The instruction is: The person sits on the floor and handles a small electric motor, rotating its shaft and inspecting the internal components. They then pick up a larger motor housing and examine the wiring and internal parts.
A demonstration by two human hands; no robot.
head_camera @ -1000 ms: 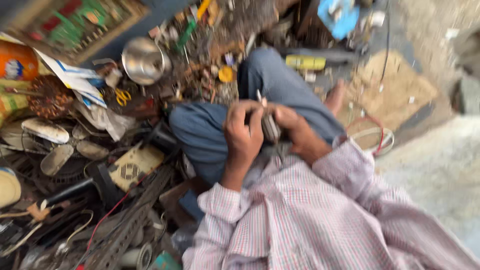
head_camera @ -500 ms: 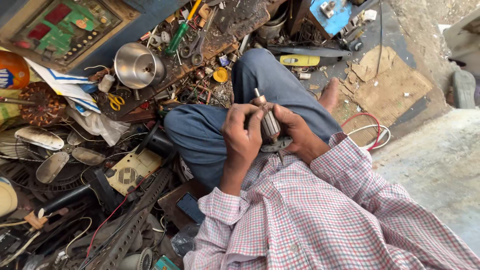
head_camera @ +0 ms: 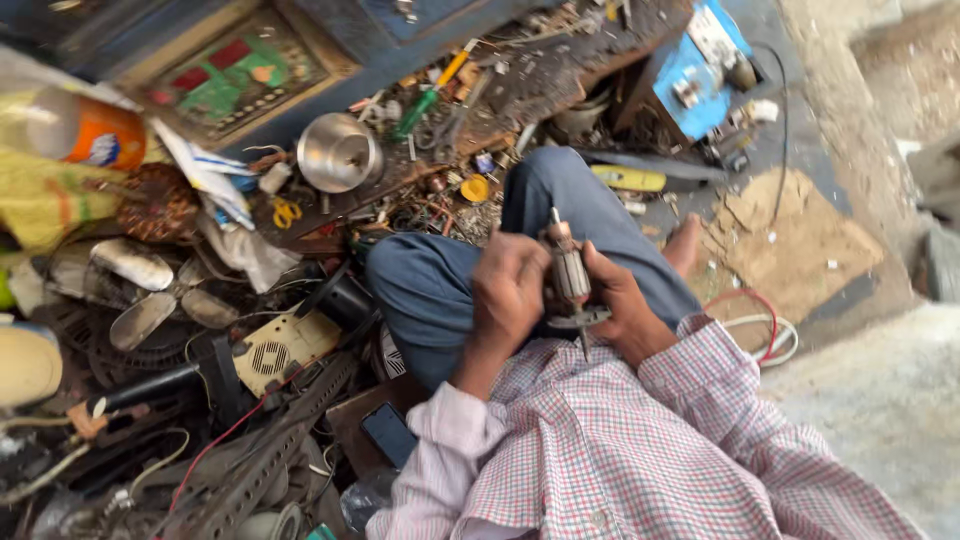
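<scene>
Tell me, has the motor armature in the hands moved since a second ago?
No. The motor armature sits over the same blue-trousered knee, between both hands; only the camera shifted.

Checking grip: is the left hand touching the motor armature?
Touching. Head view shows the left hand with fingers wrapped against the motor armature; right hand grips its other side.

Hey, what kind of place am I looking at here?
Probably a small floor-level repair workshop for electrical appliances. The left hand and right hand hold a motor armature, and around the seated person lie fan blades, a green-handled screwdriver and a heap of scrap parts and wires.
</scene>
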